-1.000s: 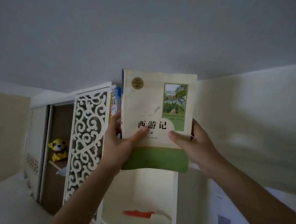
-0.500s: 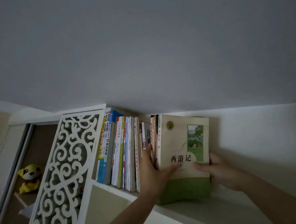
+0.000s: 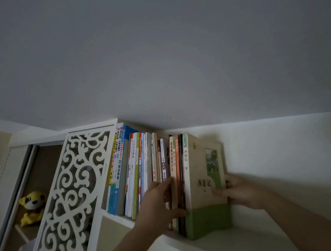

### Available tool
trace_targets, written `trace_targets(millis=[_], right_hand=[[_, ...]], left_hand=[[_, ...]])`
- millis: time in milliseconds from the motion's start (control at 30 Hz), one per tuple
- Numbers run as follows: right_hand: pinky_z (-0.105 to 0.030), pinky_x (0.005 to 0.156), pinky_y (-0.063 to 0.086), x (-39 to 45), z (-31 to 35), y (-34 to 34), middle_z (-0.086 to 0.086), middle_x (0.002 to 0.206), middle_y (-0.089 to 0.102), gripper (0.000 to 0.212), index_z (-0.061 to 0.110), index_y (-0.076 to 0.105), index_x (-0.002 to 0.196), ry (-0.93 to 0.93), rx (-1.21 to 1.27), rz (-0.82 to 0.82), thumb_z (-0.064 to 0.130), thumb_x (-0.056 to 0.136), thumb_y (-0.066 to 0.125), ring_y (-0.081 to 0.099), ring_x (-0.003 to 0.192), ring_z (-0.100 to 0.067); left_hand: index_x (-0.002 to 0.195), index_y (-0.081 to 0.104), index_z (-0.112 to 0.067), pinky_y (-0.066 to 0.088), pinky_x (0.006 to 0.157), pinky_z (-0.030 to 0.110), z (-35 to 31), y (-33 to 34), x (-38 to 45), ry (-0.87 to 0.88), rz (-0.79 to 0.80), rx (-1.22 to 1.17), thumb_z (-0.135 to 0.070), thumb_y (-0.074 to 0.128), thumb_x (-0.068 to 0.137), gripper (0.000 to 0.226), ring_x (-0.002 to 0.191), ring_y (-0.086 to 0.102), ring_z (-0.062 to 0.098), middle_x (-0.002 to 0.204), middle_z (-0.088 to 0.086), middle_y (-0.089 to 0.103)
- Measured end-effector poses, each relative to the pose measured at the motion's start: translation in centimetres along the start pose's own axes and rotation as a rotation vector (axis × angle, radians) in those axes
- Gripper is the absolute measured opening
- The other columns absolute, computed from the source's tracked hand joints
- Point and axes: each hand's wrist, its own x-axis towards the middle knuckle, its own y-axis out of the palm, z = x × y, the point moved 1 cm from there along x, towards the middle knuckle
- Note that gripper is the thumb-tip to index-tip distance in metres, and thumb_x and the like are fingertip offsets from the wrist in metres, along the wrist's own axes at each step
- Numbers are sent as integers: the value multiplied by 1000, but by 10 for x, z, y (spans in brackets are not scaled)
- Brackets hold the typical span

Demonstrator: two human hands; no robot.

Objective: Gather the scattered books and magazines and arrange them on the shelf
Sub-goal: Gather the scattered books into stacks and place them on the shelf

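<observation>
The cream-and-green book (image 3: 205,187) stands on the top shelf (image 3: 221,245) at the right end of the row of books (image 3: 147,173). The left hand (image 3: 159,205) has its fingers curled round the spines just left of it; the right hand (image 3: 242,191) pinches its far edge, thumb on the cover. The risk, judging from the lean: with nothing beyond the right grip to prop it, the book could tip rightward and drag its neighbours if both grips release before the row is squeezed upright
</observation>
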Motion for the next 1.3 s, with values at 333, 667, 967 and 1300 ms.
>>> trace_targets(millis=[333, 667, 967, 1300], right_hand=[[-38, 74, 58, -43, 47, 64, 2, 152, 35, 100, 43, 12, 149, 80, -278, -34, 43, 74, 79, 51, 125, -25], [-38, 113, 33, -39, 41, 91, 3, 159, 20, 103, 43, -11, 149, -40, -492, -96, 37, 85, 69, 33, 139, -24], [-32, 103, 42, -92, 28, 101, 2, 130, 55, 48, 23, 51, 130, -63, -538, -121, 28, 86, 69, 50, 123, -20], [-35, 68, 53, -280, -32, 116, 3, 91, 70, 21, 21, 73, 93, -385, -976, -241, 22, 86, 53, 64, 84, -22]], left_hand=[[147, 12, -42, 17, 112, 30, 0, -1, -11, 206, -16, 158, -34, 80, 71, 102, 142, 19, 10, 155, -23, 7], [152, 10, -30, 22, 115, 32, 0, 8, -13, 181, 25, 312, -35, 78, 74, 104, 139, 14, 15, 160, -9, 6], [153, 12, -28, 34, 114, 45, -8, 4, -20, 78, 47, 410, -21, 76, 78, 99, 145, 17, 19, 159, -13, 12], [99, 68, -27, 52, 72, 24, -88, 25, -207, 192, 382, 254, -28, 66, 86, 13, 72, 61, 2, 84, -16, 68]])
